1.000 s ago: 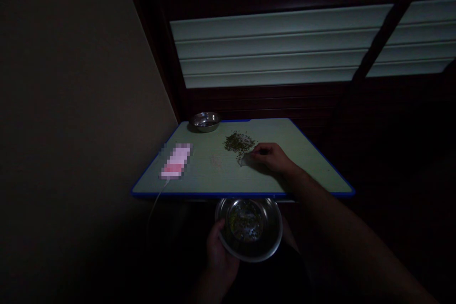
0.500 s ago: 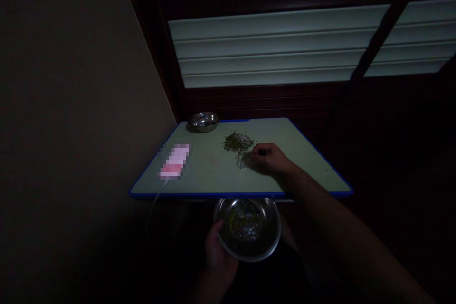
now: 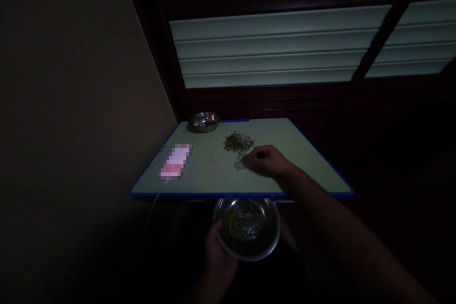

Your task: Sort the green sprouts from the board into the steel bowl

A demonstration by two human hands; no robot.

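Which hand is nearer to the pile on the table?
Right. The right hand, pinching a translucent piece, is over the table, just to the pile's near right; the left hand is farther off, holding a bowl below the table's near edge.

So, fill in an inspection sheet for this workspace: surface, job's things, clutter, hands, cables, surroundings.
Surface: pale green tabletop, blue edging, faint patch.
Job's things: heap of small green bits on the tabletop; near metal bowl, bits inside, below the near edge.
Clutter: far metal bowl at the far left corner; pixelated device at left.
Hands: left hand grips the near metal bowl; right hand pinches a thin pale thing, too dim to identify.
Cables: white cable from the device over the near edge.
Surroundings: dim; plain wall at left, slatted panels behind.
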